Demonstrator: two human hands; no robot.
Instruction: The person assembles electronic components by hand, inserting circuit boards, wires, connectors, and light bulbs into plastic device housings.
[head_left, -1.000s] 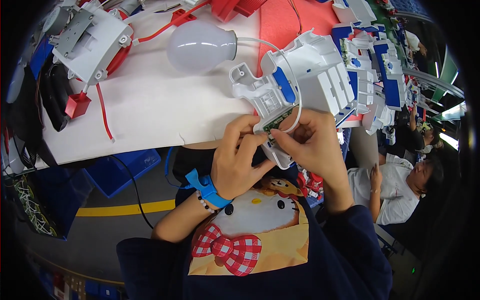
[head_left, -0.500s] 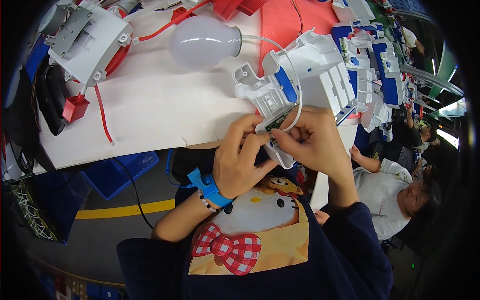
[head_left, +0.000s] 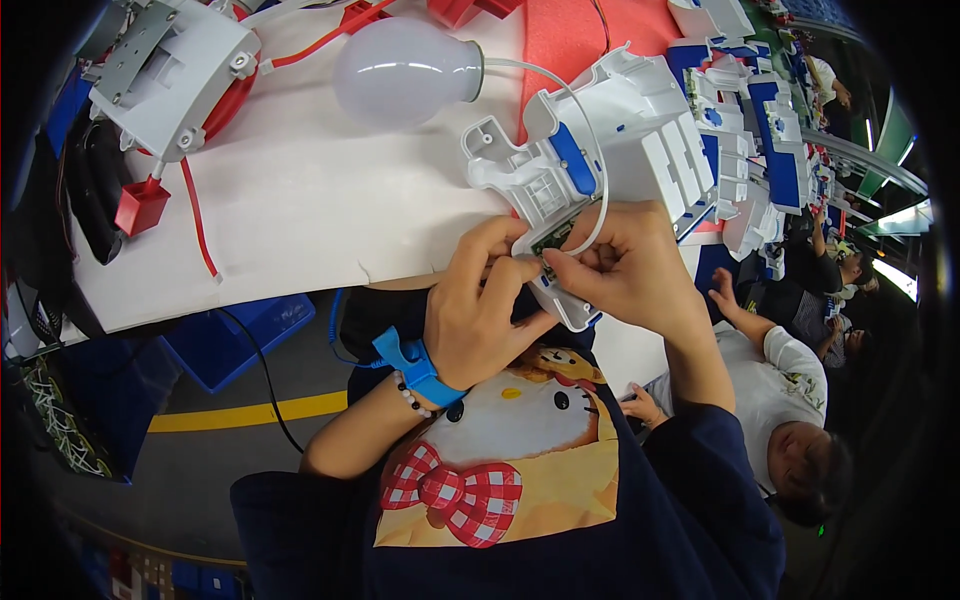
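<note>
A white plastic housing (head_left: 655,135) with a blue insert (head_left: 572,160) lies tilted at the table's front edge. At its near end shows a green circuit board (head_left: 553,240). My left hand (head_left: 480,310) is closed around that near end, its fingertips beside the board. Above the board, my right hand (head_left: 635,265) pinches near the end of a white cable (head_left: 597,130); the fingers hide the tip. This cable arches over the housing from a white bulb-shaped globe (head_left: 400,75) lying on the table. A blue wrist strap (head_left: 418,372) is round my left wrist.
On the left stand a grey-white mechanical unit (head_left: 175,75), a red box-shaped piece (head_left: 145,207) and a red cable (head_left: 198,215). More white-and-blue housings (head_left: 765,130) line the right. A co-worker (head_left: 775,400) sits close on the right. Below the table is a blue bin (head_left: 240,340).
The housing and both hands have shifted only slightly; the right hand keeps its pinch at the board. The co-worker on the right has leaned lower and moved a hand.
</note>
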